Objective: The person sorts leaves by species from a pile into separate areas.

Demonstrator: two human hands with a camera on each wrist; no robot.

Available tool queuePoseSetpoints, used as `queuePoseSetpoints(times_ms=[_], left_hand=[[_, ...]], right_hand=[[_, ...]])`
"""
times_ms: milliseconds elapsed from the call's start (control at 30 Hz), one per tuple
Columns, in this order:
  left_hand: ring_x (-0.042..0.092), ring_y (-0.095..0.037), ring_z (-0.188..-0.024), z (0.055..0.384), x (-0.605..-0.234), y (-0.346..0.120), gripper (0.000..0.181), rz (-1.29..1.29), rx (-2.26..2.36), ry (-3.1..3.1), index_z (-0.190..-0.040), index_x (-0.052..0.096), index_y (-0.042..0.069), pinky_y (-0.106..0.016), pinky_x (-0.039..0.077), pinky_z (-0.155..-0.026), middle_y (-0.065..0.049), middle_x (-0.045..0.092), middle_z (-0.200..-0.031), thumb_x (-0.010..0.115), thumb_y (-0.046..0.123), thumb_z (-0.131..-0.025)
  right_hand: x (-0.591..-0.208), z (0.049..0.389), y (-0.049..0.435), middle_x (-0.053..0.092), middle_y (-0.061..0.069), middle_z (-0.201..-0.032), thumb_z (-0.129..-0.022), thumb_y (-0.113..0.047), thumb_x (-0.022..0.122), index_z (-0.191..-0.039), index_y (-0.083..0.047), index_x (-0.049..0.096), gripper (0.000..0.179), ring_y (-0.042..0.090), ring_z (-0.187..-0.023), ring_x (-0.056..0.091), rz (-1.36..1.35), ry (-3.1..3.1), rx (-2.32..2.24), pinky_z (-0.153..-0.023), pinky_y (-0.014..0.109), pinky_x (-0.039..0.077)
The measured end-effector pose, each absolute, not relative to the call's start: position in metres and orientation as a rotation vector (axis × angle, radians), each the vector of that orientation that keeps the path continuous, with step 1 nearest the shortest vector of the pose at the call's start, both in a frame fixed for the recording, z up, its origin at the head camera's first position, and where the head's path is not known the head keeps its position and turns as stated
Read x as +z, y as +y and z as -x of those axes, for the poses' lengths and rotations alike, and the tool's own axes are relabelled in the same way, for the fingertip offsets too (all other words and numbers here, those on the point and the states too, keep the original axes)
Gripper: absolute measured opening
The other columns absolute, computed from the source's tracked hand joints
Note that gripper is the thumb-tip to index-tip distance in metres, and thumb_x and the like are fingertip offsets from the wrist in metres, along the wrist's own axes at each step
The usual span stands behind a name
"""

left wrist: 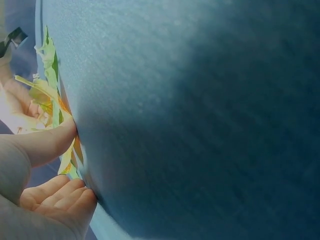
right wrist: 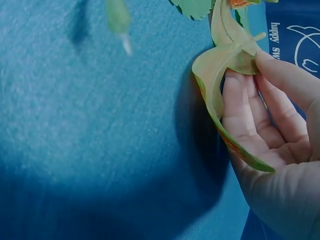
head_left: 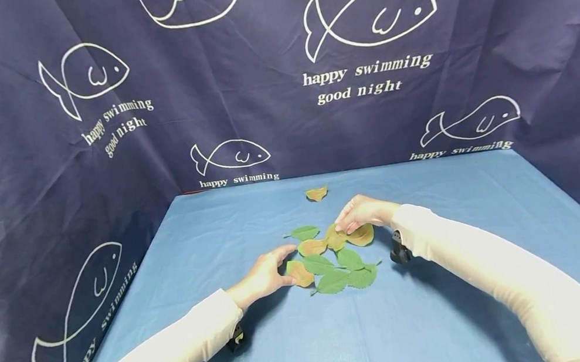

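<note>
Several yellow-brown leaves and several green leaves lie close together in mid-table. My right hand [head_left: 365, 212] pinches a yellow leaf [right wrist: 242, 59] between thumb and fingers. Beside that hand, another yellow leaf [head_left: 362, 236] curves up in front of the fingers in the right wrist view. On the left side of the cluster, my left hand [head_left: 263, 275] rests with thumb and fingers apart, the thumb touching a yellow-orange leaf [head_left: 300, 273]. A third yellow leaf [head_left: 312, 248] lies near its fingertips. Green leaves [head_left: 332, 281] overlap at the near side, and one green leaf [head_left: 305, 233] sits farther back.
A single yellow leaf [head_left: 317, 194] lies apart toward the table's back edge. Blue cloth [head_left: 328, 342] covers the table. Dark blue curtains [head_left: 280, 87] with white fish drawings stand behind and at both sides.
</note>
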State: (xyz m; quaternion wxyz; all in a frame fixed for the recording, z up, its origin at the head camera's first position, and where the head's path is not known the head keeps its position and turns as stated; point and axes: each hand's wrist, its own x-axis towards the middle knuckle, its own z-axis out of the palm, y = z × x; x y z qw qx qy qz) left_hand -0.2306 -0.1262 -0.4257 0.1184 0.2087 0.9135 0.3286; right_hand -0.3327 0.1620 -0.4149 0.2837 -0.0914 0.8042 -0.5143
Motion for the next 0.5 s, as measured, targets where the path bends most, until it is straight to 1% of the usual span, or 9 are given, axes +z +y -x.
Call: queuePoseSetpoints(times_ms=[100, 233, 500], left_hand=[[0.050, -0.040, -0.128, 0.2313, -0.4237, -0.1256, 0.072, -0.607, 0.976, 2.665, -0.142, 0.047, 0.005, -0.048, 0.044, -0.108, -0.017, 0.048, -0.146, 0.080, 0.008, -0.078], [0.049, -0.039, -0.129, 0.2301, -0.4220, -0.1253, 0.072, -0.607, 0.978, 2.657, -0.143, 0.046, 0.005, -0.048, 0.043, -0.109, -0.017, 0.048, -0.146, 0.080, 0.008, -0.079], [0.052, -0.039, -0.127, 0.2307, -0.4261, -0.1262, 0.071, -0.620, 0.960, 2.689, -0.141, 0.048, 0.004, -0.047, 0.044, -0.108, -0.016, 0.050, -0.144, 0.080, 0.008, -0.077]], right_hand=[[-0.4148, 0.3328, 0.1614, 0.074, 0.004, -0.088, -0.083, -0.001, 0.073, -0.111, 0.012, 0.067, 0.031, 0.012, -0.073, 0.067, 0.233, 2.156, -1.388, -0.082, 0.031, 0.060], [-0.4145, 0.3321, 0.1609, 0.074, 0.003, -0.087, -0.083, 0.000, 0.072, -0.114, 0.012, 0.065, 0.034, 0.012, -0.072, 0.067, 0.223, 2.156, -1.397, -0.081, 0.031, 0.060], [-0.4138, 0.3321, 0.1568, 0.073, 0.004, -0.087, -0.084, 0.003, 0.069, -0.117, 0.014, 0.062, 0.035, 0.013, -0.074, 0.068, 0.174, 2.128, -1.460, -0.087, 0.035, 0.060]])
